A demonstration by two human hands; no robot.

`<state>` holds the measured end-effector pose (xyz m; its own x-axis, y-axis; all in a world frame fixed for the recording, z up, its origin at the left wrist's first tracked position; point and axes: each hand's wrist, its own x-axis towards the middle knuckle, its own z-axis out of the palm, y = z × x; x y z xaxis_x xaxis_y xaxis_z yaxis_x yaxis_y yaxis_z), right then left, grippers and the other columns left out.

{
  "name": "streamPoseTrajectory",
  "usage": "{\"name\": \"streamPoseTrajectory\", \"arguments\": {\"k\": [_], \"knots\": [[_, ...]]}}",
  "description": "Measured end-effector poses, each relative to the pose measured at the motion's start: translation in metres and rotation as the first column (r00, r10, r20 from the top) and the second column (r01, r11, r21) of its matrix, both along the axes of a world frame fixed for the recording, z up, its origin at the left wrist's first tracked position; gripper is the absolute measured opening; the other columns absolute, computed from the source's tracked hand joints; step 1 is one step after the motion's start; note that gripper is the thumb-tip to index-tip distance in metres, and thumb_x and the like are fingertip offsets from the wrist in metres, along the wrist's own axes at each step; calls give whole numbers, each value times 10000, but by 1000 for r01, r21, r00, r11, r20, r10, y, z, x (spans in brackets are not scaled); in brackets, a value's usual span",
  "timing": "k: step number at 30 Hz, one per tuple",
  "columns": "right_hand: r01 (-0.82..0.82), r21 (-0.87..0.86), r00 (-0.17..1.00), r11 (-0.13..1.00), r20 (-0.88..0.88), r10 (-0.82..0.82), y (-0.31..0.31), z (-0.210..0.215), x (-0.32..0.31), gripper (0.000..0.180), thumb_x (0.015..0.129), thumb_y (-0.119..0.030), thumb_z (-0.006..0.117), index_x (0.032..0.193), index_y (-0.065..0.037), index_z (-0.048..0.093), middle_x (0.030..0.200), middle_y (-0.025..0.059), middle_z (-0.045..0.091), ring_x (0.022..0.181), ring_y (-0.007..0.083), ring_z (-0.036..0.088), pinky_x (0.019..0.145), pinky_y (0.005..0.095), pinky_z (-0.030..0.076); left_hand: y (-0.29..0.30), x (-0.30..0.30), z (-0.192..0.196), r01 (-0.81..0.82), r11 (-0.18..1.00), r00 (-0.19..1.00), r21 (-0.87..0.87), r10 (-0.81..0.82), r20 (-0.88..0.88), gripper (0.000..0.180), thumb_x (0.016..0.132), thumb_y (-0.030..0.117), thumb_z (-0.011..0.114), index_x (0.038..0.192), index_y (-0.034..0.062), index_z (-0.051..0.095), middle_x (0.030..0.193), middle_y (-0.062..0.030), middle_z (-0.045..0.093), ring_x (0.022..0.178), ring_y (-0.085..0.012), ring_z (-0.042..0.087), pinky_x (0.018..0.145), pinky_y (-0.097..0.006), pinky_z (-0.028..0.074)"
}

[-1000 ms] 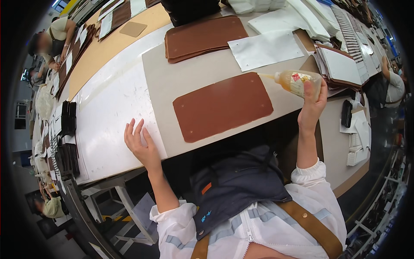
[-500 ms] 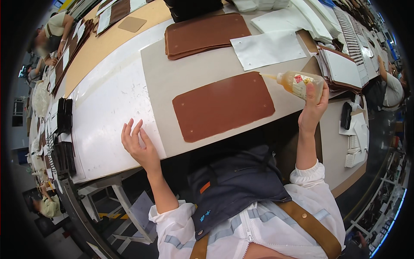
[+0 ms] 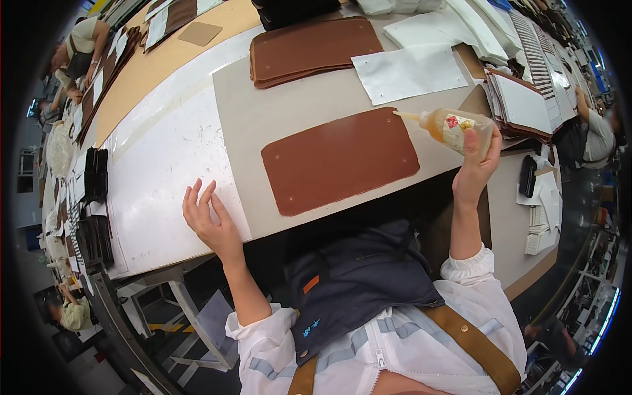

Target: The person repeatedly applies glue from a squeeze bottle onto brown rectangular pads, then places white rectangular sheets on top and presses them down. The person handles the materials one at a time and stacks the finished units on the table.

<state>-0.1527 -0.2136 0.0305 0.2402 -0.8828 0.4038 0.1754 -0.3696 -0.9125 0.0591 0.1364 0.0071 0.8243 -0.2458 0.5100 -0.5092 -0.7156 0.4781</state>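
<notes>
A brown leather-like panel [image 3: 341, 162] with small holes near its corners lies flat on the grey board in front of me. My right hand [image 3: 475, 164] grips a translucent squeeze bottle [image 3: 454, 130] of amber liquid, tilted with its thin nozzle pointing left. The nozzle tip is at the panel's far right corner; whether it touches I cannot tell. My left hand [image 3: 212, 217] hovers over the white part of the table, left of the panel, fingers spread and holding nothing.
Behind the panel sit a stack of similar brown panels [image 3: 309, 52] and a white sheet [image 3: 409, 74]. Brown and white pieces [image 3: 520, 105] are piled at the right. Black folded items [image 3: 97, 178] stand at the table's left edge. Other people work at both sides.
The bottle's nozzle has shifted very slightly left. Both hands otherwise keep nearly the same place, and the panel has stayed put.
</notes>
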Motion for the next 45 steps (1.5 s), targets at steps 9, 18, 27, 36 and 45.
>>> {"name": "streamPoseTrajectory", "arguments": {"k": [9, 18, 27, 36, 45], "knots": [[-17, -99, 995, 995, -103, 7, 20, 3, 10, 488, 915, -263, 761, 1263, -18, 522, 1147, 48, 558, 1060, 136, 544, 954, 275, 447, 1, 0, 0, 3, 1000, 1000, -2, -3, -1, 225, 967, 57, 544, 1110, 73, 718, 1326, -85, 604, 1346, -303, 442, 1114, -447, 341], [-140, -129, 983, 982, -138, 122, 46, 4, 28, 532, 903, -238, 771, 1299, -21, 489, 1180, 86, 575, 1082, 161, 561, 972, 296, 458, 1, 0, -2, 4, 1000, 1000, -28, -4, 2, 229, 961, 51, 550, 1114, 85, 716, 1319, -87, 609, 1344, -314, 443, 1114, -454, 339], [-318, -128, 945, 939, -117, 304, 76, 7, 53, 543, 909, -198, 756, 1311, -12, 442, 1223, 138, 591, 1159, 219, 588, 1011, 341, 470, 3, -1, 1, -13, 999, 1000, -46, 12, -6, 220, 955, 48, 568, 1107, 84, 723, 1305, -79, 617, 1343, -313, 445, 1105, -452, 349], [-452, -203, 892, 868, -99, 441, 103, 3, 82, 571, 887, -174, 778, 1309, -10, 430, 1225, 155, 600, 1140, 246, 621, 978, 351, 511, 5, 0, -1, -25, 998, 1000, -54, 25, 8, 219, 965, 63, 560, 1103, 79, 728, 1297, -75, 627, 1336, -298, 461, 1105, -436, 367], [-546, -262, 837, 796, -134, 530, 128, 4, 110, 602, 864, -172, 802, 1311, -7, 434, 1196, 155, 618, 1121, 228, 629, 970, 344, 517, 5, 2, -3, -19, 995, 1000, -93, 20, 9, 194, 936, 47, 606, 1074, 105, 728, 1279, -64, 631, 1329, -298, 468, 1102, -445, 348]]}}
